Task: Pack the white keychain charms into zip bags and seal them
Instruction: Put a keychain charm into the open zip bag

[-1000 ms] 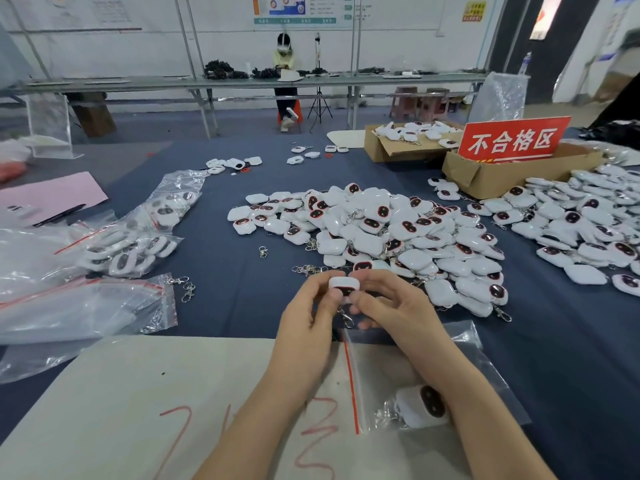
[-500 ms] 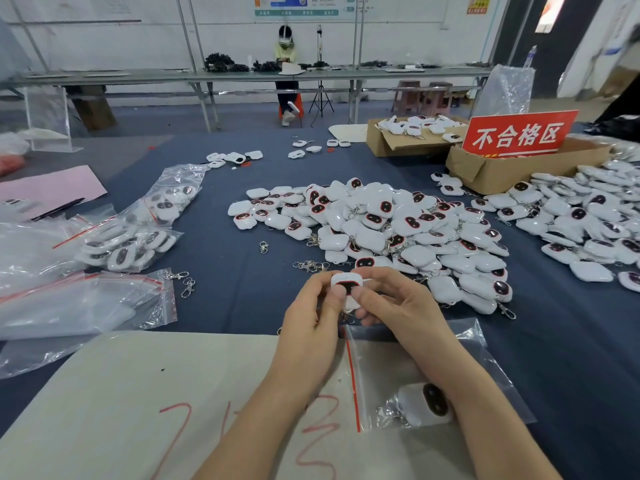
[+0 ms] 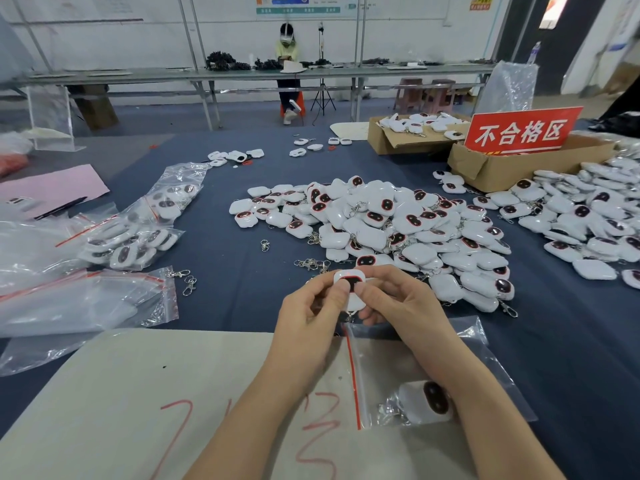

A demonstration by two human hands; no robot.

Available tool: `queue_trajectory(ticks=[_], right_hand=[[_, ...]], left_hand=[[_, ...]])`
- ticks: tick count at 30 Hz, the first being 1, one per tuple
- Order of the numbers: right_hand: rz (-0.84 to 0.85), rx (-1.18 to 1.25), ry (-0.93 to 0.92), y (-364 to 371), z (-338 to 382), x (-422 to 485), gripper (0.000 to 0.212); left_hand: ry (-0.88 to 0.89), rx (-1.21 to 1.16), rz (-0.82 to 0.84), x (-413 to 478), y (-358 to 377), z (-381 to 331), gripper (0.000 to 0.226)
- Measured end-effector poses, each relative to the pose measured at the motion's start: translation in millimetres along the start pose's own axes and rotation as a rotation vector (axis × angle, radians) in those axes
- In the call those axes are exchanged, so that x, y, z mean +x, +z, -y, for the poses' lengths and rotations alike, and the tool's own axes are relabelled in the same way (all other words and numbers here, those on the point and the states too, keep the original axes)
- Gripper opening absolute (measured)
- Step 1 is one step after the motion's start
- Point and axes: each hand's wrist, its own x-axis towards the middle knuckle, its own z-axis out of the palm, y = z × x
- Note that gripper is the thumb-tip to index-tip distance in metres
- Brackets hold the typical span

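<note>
a worker's left hand (image 3: 311, 308) and right hand (image 3: 398, 306) pinch a single white keychain charm (image 3: 349, 283) between thumbs and fingertips, holding it upright just above the mouth of a zip bag (image 3: 379, 368) lying flat on the near side of the counter (image 3: 225, 271). both hands are closed on the charm's white edges. its dark, red-rimmed face is turned to the camera and its metal clasp (image 3: 350, 317) hangs down toward the bag's red seal strip (image 3: 354, 375). the forearms reach in low from the bottom of the frame, the right one crossing over the bag. the charm appears to be a small, light, hard plastic shell, glossy enough to slip, so the rounded sides look the surest place to hold it. the dangling clasp could snag the thin, limp film. a second charm (image 3: 427, 401) already sits inside the bag, and the loose pile (image 3: 398, 230) lies just beyond the hands.
</note>
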Motion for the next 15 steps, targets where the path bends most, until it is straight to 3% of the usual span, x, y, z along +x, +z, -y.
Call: queue_trajectory(ticks=[15], right_hand=[[-0.012, 0.033, 0.03, -3.1, 1.1, -0.7, 0.022]], left_hand=[[0.013, 0.031, 0.011, -0.8, 0.4, 0.2, 0.025]])
